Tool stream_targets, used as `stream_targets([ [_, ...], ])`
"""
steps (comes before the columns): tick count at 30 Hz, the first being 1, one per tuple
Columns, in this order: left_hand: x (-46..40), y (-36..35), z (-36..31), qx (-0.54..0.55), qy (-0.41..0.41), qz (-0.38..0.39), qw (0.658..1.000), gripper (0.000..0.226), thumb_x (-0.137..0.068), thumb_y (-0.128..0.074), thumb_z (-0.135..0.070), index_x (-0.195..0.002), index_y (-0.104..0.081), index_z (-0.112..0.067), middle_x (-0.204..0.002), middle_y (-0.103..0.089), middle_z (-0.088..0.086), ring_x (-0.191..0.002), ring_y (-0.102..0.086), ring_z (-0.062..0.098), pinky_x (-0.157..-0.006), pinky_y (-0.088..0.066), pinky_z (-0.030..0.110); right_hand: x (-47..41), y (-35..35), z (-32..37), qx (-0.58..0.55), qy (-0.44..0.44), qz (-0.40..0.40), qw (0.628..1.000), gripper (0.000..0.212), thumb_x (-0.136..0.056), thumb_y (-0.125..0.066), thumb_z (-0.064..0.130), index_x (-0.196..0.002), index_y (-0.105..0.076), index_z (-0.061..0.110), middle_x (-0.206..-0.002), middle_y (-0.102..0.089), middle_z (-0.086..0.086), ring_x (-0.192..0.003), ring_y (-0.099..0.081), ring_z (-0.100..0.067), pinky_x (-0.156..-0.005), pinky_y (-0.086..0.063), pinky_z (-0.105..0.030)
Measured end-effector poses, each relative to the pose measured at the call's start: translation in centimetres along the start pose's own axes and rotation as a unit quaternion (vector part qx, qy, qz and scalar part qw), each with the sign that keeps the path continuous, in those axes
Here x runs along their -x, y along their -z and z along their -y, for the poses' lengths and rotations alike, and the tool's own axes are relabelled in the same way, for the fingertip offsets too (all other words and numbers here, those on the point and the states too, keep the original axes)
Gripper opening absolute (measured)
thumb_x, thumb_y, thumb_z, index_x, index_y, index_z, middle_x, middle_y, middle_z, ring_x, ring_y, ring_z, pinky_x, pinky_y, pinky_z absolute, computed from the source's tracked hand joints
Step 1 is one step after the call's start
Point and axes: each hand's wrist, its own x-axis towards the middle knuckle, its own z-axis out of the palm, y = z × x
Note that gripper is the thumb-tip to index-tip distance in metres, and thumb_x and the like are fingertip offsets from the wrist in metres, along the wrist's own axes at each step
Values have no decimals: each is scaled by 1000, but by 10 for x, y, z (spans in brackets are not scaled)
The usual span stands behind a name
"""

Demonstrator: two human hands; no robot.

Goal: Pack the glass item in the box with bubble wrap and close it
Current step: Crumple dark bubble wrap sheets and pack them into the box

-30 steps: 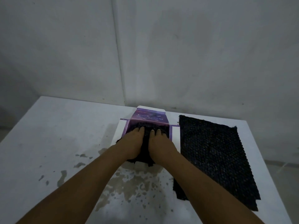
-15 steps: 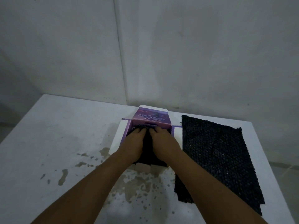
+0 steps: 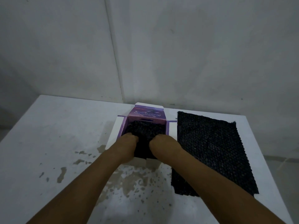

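Both forearms come in from the near edge of the desk (image 3: 48,126), white top with brownish stains and flecks just in front of the box. Left hand (image 3: 127,145) and right hand (image 3: 162,147) sit side by side at the near end of the box (image 3: 146,117), fingers curled down into the black bubble wrap (image 3: 145,130) that fills it; both look clenched on the wrap, fingertips buried so exact grip can't be confirmed. Box is purple, lying open on the desk, side flaps spread out left and right, near white flap sticking out under the wrists, far lid flap standing up with print on it. Glass item itself not visible, only the wrap bundle inside the box shows. Right of the box, just beside its right flap, a second sheet of black bubble wrap (image 3: 213,151) lies flat on the desk, running from level with the box's far end back toward the near edge. Behind the box: bare grey wall (image 3: 194,54) with a vertical seam.
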Motion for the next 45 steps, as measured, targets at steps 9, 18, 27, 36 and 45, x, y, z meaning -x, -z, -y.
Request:
stream_targets([
  [9,16,13,-53,135,-67,-268,952,27,-84,-61,-8,-109,-68,-14,-102,-67,6,-89,-62,24,-79,-53,33,75,-22,-40,-140,-34,-360,922,28,-81,-65,-3,-106,-72,5,-92,-70,-10,-84,-62,-29,-76,-53,-38],
  [18,-44,-49,-188,205,-195,-158,946,28,-86,-56,-5,-112,-66,-10,-107,-63,12,-99,-59,28,-87,-47,35,158,-107,-157,-226,-264,-211,914,17,-91,-61,5,-100,-76,10,-90,-72,-11,-81,-64,-24,-76,-54,-36],
  [27,-118,-114,-213,60,-129,-28,989,102,-74,-77,-45,-152,-18,-19,-161,-13,4,-148,-7,30,-121,-15,46,153,-150,-222,-175,-252,-12,952,104,-72,-66,69,-154,-17,27,-160,-22,0,-144,-18,-28,-114,-20,-53],
  [36,-124,-122,-208,24,-145,-121,982,99,-71,-75,-48,-150,-20,-26,-130,-55,0,-122,-39,24,-102,-26,35,153,-165,-204,-136,-205,-162,956,17,-84,-65,37,-99,-69,31,-94,-66,5,-95,-58,-19,-92,-32,-35],
  [45,-100,-82,-208,70,-238,-114,962,24,-85,-57,-15,-107,-68,-16,-111,-54,7,-108,-44,24,-87,-42,36,182,-108,-188,-267,-164,-178,933,53,-69,-68,49,-117,-53,31,-126,-54,9,-117,-49,-15,-96,-43,-42],
])
